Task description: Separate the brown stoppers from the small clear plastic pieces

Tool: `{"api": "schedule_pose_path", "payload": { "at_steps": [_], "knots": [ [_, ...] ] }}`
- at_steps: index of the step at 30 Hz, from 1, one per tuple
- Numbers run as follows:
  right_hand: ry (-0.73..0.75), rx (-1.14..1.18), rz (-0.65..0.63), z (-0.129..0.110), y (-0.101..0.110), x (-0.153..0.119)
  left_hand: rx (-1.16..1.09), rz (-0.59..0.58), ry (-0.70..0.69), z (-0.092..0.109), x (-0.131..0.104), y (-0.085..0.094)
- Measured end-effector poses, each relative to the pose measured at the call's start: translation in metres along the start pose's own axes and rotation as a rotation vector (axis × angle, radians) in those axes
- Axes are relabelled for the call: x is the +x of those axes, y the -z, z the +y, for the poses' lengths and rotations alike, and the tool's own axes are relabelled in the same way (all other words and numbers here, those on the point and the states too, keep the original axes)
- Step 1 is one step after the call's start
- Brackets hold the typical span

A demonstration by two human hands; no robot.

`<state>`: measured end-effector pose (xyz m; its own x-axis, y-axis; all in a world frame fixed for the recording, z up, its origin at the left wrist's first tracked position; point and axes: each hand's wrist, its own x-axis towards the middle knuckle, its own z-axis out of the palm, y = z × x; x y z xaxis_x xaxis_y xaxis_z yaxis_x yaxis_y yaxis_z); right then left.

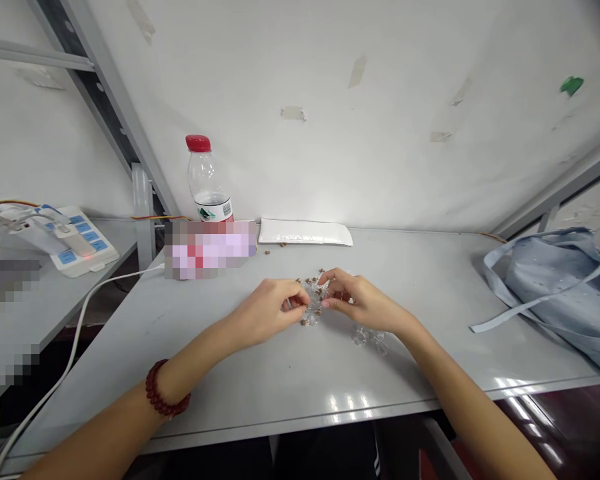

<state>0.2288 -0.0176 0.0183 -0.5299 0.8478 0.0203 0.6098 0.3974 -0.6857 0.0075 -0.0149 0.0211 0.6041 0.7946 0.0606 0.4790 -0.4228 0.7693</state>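
Close together in the middle of the table, both my hands are at a cluster of small clear, glass-like pieces [312,320] with little brown bits [303,323] among them. My left hand [275,303], with a dark red bead bracelet [166,390] on its wrist, has thumb and fingertips pinched at the cluster's left side. What they pinch is too small to make out. On the right side, my right hand [355,297] curves round with thumb and forefinger apart. More clear pieces [370,337] lie below my right wrist.
A red-capped bottle [210,180] stands at the back left behind a blurred pinkish item [213,250]. A white flat packet [305,232] lies along the wall. Right is a blue-grey cloth bag [555,287]; left, a power strip [83,243] and white cable [87,300].
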Motion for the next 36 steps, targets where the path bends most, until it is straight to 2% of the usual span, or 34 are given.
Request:
{"api": "schedule_pose_path", "payload": {
  "at_steps": [7, 13, 18, 30, 36],
  "knots": [
    [0.024, 0.131, -0.035, -0.0049, -0.0034, -0.0008, -0.130, 0.101, 0.038, 0.0053, 0.0017, -0.0028],
    [0.047, 0.138, -0.008, -0.0086, -0.0060, -0.0001, -0.189, 0.088, 0.011, 0.0066, 0.0007, -0.0046],
    [0.033, 0.168, 0.021, -0.0073, -0.0069, 0.0003, -0.219, 0.117, 0.044, 0.0077, -0.0008, -0.0036],
    [0.047, 0.266, 0.022, -0.0040, -0.0097, 0.0010, -0.289, 0.061, 0.031, 0.0050, 0.0001, -0.0002],
    [0.056, 0.323, 0.023, -0.0051, -0.0088, 0.0002, -0.391, 0.034, 0.073, 0.0064, 0.0014, -0.0007]
  ]
}}
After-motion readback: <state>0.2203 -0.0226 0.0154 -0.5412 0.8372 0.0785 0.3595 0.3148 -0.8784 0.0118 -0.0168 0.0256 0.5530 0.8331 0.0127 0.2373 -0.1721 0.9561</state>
